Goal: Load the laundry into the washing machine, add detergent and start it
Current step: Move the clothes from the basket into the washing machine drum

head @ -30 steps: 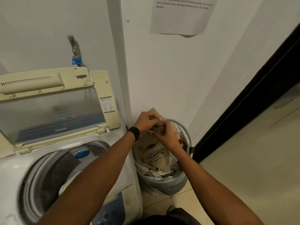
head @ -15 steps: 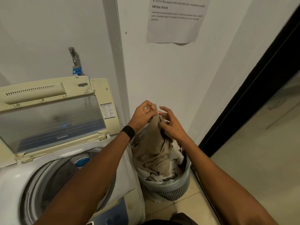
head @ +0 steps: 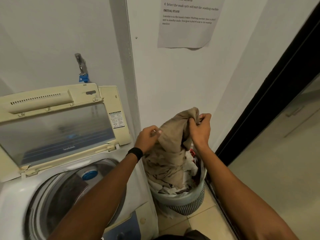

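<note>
1. Garment, beige (head: pixel 171 141): I am gripping it with both hands, my left hand (head: pixel 147 138) pinching one edge and my right hand (head: pixel 200 129) bunching the top. Its lower part is lying in the laundry basket (head: pixel 188 207), beside the washing machine drum (head: pixel 57 196).
2. Risk: the trailing cloth may be catching other pieces, dragging them over the rim onto the floor.
3. Change: I am holding the garment higher, hands wider apart than half a second ago.

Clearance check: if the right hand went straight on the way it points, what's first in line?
Probably the white wall behind the basket. The right hand, gripping the beige garment, points up and away toward it; nothing else shows between, though depth is unclear.
</note>
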Demonstrator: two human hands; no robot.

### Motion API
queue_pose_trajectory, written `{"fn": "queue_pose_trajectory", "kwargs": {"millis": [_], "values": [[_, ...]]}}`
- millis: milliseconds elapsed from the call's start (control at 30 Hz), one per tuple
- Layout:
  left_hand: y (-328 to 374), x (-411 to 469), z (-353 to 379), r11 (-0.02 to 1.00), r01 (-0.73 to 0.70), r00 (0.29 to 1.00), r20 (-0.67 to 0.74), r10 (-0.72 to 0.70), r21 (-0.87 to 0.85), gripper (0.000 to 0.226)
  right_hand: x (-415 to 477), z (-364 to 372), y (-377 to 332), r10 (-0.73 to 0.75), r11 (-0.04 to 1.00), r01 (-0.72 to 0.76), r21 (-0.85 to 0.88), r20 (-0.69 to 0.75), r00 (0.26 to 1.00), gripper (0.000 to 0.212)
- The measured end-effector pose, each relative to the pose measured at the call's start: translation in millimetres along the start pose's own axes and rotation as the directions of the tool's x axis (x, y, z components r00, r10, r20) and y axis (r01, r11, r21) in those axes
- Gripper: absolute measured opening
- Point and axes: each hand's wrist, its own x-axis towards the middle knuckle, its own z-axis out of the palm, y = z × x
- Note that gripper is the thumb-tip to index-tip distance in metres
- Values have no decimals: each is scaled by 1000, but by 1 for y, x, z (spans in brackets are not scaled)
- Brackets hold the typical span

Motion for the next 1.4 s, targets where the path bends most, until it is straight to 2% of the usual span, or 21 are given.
{"fn": "queue_pose_trajectory", "kwargs": {"millis": [67,133,200,233,267,333,367,500,567,633,733,800,867,967,1000,1067,1100,1133,1267,1333,1400], "values": [[17,1,-10,995,-79,996,-49,76,-65,25,-2,1,5,-162,966,178,-189,99,982,53],[38,8,-18,981,-189,981,37,190,-39,19,-4,7,4,-342,872,418,-256,292,893,82],[59,16,-25,964,-266,951,158,266,-19,17,-4,16,-5,-431,783,595,-181,532,729,83],[66,19,-28,957,-288,940,184,287,-25,17,-4,20,-9,-418,770,621,-146,620,664,74],[73,21,-31,954,-296,937,183,298,-37,17,-4,21,-15,-395,782,610,-126,658,642,57],[79,24,-39,954,-294,945,135,299,-57,17,-1,19,-22,-390,828,552,-100,604,695,16],[78,25,-44,960,-276,955,103,280,-52,22,2,17,-24,-403,839,537,-93,556,727,7],[54,26,-55,982,-189,982,-12,189,8,27,13,4,-33,-388,894,447,-31,445,807,19],[50,24,-54,978,-161,983,-108,147,-137,30,17,0,-40,-331,926,377,-15,451,829,30],[54,23,-53,936,-140,978,-192,80,-323,40,19,-3,-44,-289,946,324,20,505,813,37],[71,27,-46,880,-121,980,-196,33,-460,45,11,-2,-52,-316,946,297,131,586,746,18],[85,27,-33,910,-138,985,-148,86,-390,33,4,5,-58,-377,923,346,170,583,719,12],[92,26,-18,935,-183,982,-96,161,-303,34,0,13,-62,-416,896,421,140,596,686,15],[89,30,-6,952,-195,978,-116,172,-236,35,-3,16,-56,-336,904,426,33,670,662,9],[87,31,-6,961,-181,977,-153,150,-209,34,-6,14,-56,-289,914,405,10,717,634,20],[86,31,-5,966,-193,961,-230,151,-172,35,-16,10,-56,-158,942,334,-42,821,549,65],[87,29,-5,964,-206,954,-252,160,-167,36,-21,10,-55,-107,938,333,-92,839,534,75],[87,28,-5,965,-210,946,-283,158,-160,36,-24,9,-53,-81,933,335,-131,831,551,72],[84,40,-27,965,-183,879,-472,75,-187,44,-16,-2,-36,-22,942,223,-249,621,784,19],[88,41,-38,956,-211,878,-470,93,-203,42,-7,-8,-30,-69,962,198,-189,535,842,7],[95,36,-37,941,-224,901,-422,100,-255,38,-2,-7,-38,-146,982,183,-46,431,891,10]]}}
